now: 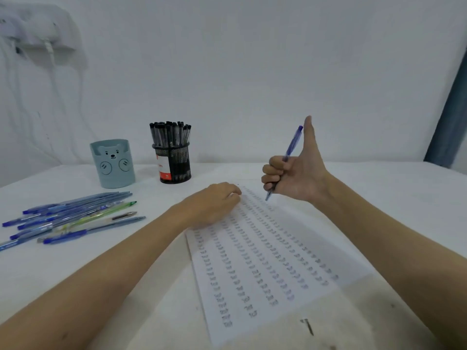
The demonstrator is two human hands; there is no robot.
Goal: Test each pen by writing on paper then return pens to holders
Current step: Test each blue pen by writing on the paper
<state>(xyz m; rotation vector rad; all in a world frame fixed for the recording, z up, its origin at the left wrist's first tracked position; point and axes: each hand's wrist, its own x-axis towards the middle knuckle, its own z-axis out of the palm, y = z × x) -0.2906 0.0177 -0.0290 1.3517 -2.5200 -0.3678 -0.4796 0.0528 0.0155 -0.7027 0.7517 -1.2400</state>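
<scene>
A white paper sheet covered with rows of small written marks lies slanted on the table. My left hand rests flat on its upper left corner, holding nothing. My right hand is closed around a blue pen, thumb stuck up, the tip pointing down just above the sheet's top edge. Several blue pens, plus a green one and a clear one, lie in a loose pile at the left. A teal bear-faced holder stands behind them. A black mesh holder full of black pens stands beside it.
A white wall rises right behind the table. A white power strip with cables hangs at the upper left. A blue curtain edge shows at the right. A dark scratch marks the table near the sheet's lower end.
</scene>
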